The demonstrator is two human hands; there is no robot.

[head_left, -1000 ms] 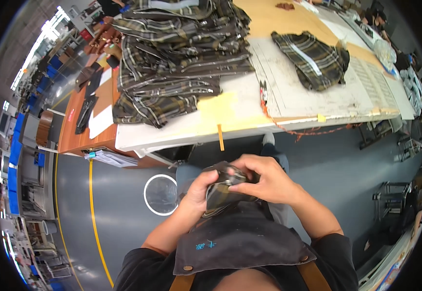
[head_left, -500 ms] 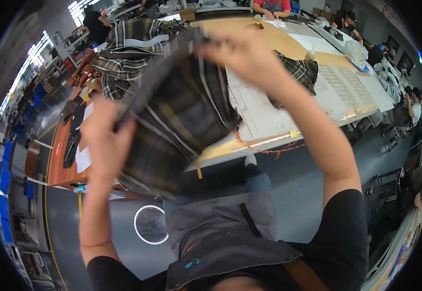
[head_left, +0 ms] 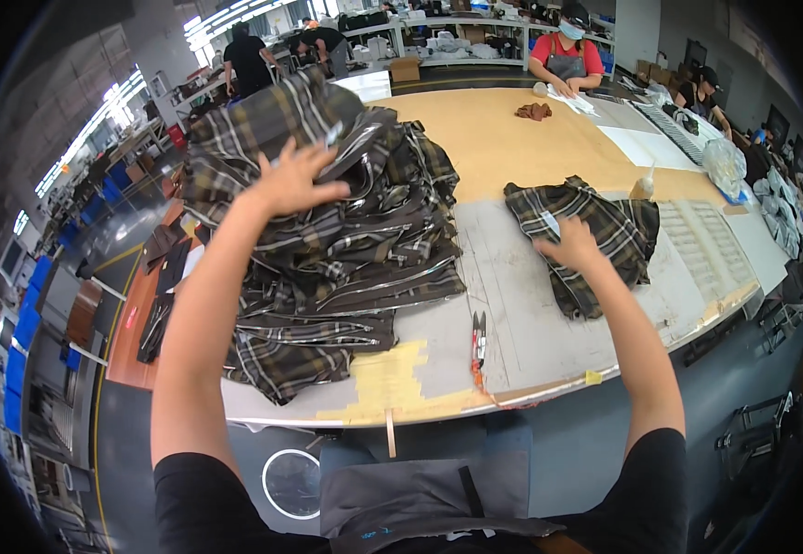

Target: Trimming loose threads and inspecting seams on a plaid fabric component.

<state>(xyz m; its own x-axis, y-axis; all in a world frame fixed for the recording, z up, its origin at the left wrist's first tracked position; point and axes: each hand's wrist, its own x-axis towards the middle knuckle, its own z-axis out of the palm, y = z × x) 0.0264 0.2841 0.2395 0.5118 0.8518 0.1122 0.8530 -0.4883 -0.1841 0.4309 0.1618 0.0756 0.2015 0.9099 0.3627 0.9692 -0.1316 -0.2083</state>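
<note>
A tall, uneven pile of dark plaid fabric pieces (head_left: 346, 277) covers the left half of the worktable (head_left: 420, 379). My left hand (head_left: 295, 185) reaches over the upper part of this pile, fingers spread, resting on or just above it. My right hand (head_left: 572, 242) is at a separate folded plaid piece (head_left: 609, 258) on the right, fingers apart over its left part near a small white strip. A pair of snips (head_left: 478, 355) with an orange cord lies between the two heaps. A small bottle (head_left: 641, 189) stands behind the right piece.
Across the table a masked co-worker (head_left: 563, 69) in red handles white material beside a brown cloth scrap (head_left: 532, 111). Other workers are farther back. A plastic bag (head_left: 724, 166) sits at the right. A wooden side table (head_left: 129, 355) adjoins at left; a round bin (head_left: 290, 480) is below.
The plaid piece that both my hands held near my body, then lifted, is now on the left pile. My hands have let go and moved apart, left onto the pile, right to the separate piece.
</note>
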